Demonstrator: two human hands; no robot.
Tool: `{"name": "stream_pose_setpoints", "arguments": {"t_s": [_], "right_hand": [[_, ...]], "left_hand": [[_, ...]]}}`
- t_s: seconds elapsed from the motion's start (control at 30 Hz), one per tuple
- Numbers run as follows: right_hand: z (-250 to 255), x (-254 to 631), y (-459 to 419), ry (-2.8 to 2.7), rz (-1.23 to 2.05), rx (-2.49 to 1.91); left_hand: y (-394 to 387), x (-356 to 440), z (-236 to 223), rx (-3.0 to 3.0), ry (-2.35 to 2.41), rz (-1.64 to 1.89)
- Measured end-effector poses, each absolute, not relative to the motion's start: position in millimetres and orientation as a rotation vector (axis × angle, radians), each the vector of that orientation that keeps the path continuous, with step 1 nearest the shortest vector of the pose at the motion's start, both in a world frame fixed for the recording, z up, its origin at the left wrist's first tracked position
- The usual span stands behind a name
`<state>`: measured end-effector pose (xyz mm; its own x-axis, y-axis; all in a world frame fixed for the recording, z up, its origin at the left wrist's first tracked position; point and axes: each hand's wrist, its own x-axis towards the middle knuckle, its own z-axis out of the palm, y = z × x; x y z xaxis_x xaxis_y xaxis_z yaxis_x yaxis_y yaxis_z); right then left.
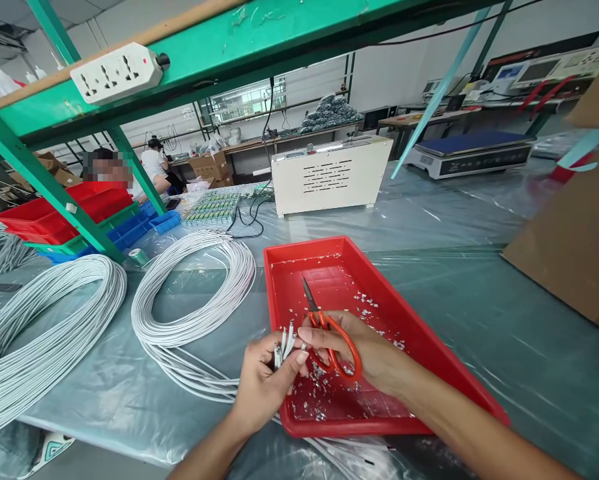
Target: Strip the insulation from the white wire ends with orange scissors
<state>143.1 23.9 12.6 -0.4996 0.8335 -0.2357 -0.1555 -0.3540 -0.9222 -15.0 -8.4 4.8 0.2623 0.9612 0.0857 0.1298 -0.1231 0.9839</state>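
Note:
My left hand (264, 380) is closed around several white cable ends (285, 345), whose cut tips point up. A pair of scissors (346, 340) with orange handles hangs in my right hand (366, 343), its blades pointing away from me. The thumb and fingertips of my right hand meet the cable tips beside my left thumb. Both hands are over the near left part of a red tray (459, 373), which has small silvery and white scraps (366, 303) scattered in it. From my left hand the cables run left into a coil of white cable (194, 287).
Another white cable coil (49, 333) lies at the left. Beyond the tray stand a cream metal box (329, 175) and a scale (472, 153). A cardboard box (574, 247) is at the right. Stacked bins (69, 210) and a green frame with a power strip (116, 72) are upper left. Two people sit behind.

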Motion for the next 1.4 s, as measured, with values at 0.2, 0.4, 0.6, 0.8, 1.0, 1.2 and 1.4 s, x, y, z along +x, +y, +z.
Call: {"name": "stream_pose_setpoints", "arguments": {"t_s": [0.2,0.4,0.6,0.8,1.0,1.2,1.4], "right_hand": [[6,143,29,-1.135,1.989,-0.988],[1,137,25,-1.088,2.074,-0.987],[-3,139,25,-1.133,1.881,-1.037],[-1,155,23,-1.345,1.523,-1.079],[-5,163,15,-1.665,1.207,-1.236],[-8,170,10,-1.950,0.710,-1.411],[-3,164,13,-1.707,1.195,-1.293]], "left_hand": [[-10,-13,1,1.351,0.996,1.033],[-10,-11,1,1.383,0.998,1.031],[-9,-9,1,1.313,1.028,1.013],[-6,-11,-1,1.327,1.127,1.042],[-7,-10,-4,1.321,1.191,1.032],[-9,-9,-3,1.327,1.291,0.997],[-10,-8,-3,1.302,1.205,1.054]]}}
